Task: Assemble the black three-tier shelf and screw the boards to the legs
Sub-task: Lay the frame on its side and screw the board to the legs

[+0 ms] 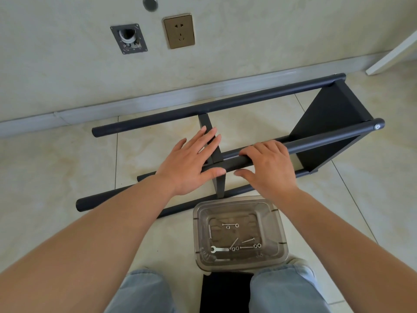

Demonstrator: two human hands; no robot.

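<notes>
The left hand (191, 161) lies flat, fingers straight, steadying the middle board (211, 141); the right hand (268, 166) curls around the near leg (327, 138), apparently aligning them for screwing.

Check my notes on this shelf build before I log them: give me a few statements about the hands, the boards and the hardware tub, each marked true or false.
1. The shelf frame lies on its side on the floor. True.
2. The right hand holds a wrench. False: its fingers curl over a black leg; the wrench lies in the clear tub.
3. The left hand rests with straight fingers on the middle board. True.
4. The clear tub holds nothing. False: screws and washers lie in it.
5. A board sits at the frame's right end. True.
</notes>
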